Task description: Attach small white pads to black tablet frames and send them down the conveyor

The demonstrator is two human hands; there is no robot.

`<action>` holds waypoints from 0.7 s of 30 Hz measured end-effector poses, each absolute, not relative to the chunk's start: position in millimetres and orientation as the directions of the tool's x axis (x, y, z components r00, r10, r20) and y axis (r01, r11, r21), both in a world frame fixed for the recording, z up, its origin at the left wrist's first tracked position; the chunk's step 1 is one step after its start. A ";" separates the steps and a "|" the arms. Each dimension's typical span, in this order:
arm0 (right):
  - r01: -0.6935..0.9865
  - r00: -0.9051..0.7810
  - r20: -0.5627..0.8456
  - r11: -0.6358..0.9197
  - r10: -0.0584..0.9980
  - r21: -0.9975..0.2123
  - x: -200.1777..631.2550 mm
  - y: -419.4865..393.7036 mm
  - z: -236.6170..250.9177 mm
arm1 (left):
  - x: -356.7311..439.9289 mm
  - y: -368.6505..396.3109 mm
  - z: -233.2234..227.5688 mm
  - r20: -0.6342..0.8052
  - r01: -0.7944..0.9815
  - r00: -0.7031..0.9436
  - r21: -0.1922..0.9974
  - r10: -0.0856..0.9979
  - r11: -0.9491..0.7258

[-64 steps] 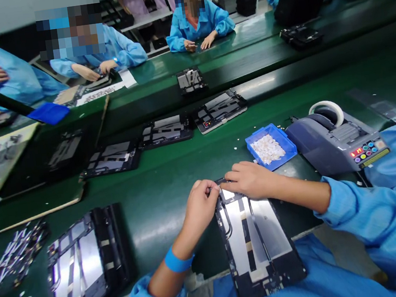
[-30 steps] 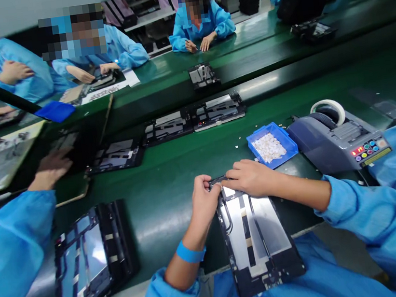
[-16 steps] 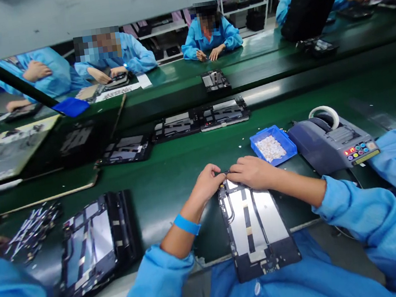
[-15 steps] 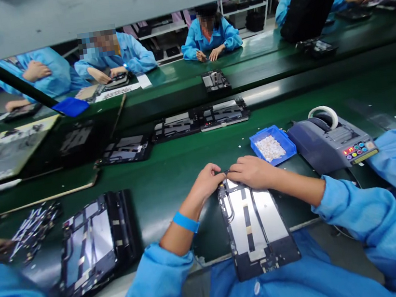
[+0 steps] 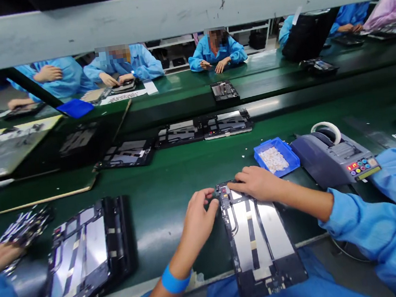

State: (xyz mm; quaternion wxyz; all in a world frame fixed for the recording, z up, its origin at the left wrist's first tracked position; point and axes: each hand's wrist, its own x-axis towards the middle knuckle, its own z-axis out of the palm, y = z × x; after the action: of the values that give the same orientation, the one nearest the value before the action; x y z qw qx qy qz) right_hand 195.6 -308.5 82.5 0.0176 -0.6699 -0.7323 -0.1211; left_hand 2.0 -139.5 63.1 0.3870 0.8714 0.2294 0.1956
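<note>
A tablet with its back off (image 5: 252,238), showing silver battery panels and black strips, lies in front of me with its near end over the bench edge, above my lap. My right hand (image 5: 259,183) is at its far end, index finger stretched onto the top of the tablet and the other fingers curled by the edge. Just left of the tablet's far corner, my left hand (image 5: 200,216) is held with fingers apart, empty. Its wrist carries a blue band (image 5: 176,280).
A blue tray (image 5: 277,157) of small white pieces and a tape dispenser (image 5: 333,152) stand right. More opened tablets (image 5: 79,261) are stacked left, beside a co-worker's hand (image 5: 0,257) on thin strip parts (image 5: 26,229). Other tablets (image 5: 227,123) lie farther back; co-workers sit opposite.
My left hand has come off the tablet's far edge and moved left, its fingers opening. My right hand stays at the far end. A neighbour's hand at left has reached over the strip parts.
</note>
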 end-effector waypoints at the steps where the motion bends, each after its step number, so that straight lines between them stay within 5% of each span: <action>1: 0.984 -0.109 0.169 0.082 0.980 0.158 194.5 -307.2 83.5 | 1.0 -142.4 61.2 0.163 0.241 0.826 0.762 0.539 -0.600; 7: 0.997 -0.078 0.206 0.079 0.975 0.004 200.4 -310.6 88.5 | -10.8 -162.3 49.3 -0.005 0.343 0.837 0.784 0.547 -0.517; 11: 0.910 0.370 0.266 -0.289 0.890 -0.297 193.0 -361.3 91.1 | -48.9 -182.5 38.6 -0.104 0.391 0.824 0.816 0.557 -0.427; 14: 0.719 0.601 0.008 -0.536 0.800 -0.444 165.0 -406.9 92.4 | -69.3 -203.4 34.1 -0.146 0.363 0.869 0.837 0.473 -0.409; 17: 0.632 0.510 -0.142 -0.482 0.848 -0.608 129.1 -424.9 102.5 | -73.0 -220.4 33.0 -0.106 0.344 0.860 0.843 0.499 -0.414; 21: 0.591 0.416 -0.067 -0.326 0.907 -0.738 121.4 -384.1 131.8 | -76.9 -204.4 44.0 -0.019 0.290 0.705 0.920 0.709 -0.263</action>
State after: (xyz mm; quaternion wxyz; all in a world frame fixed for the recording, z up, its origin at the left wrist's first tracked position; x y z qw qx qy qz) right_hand 121.4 -384.1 131.8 0.3237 -0.7767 -0.4821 0.2439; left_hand -76.9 -204.4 44.0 0.5123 0.7681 0.3253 0.2043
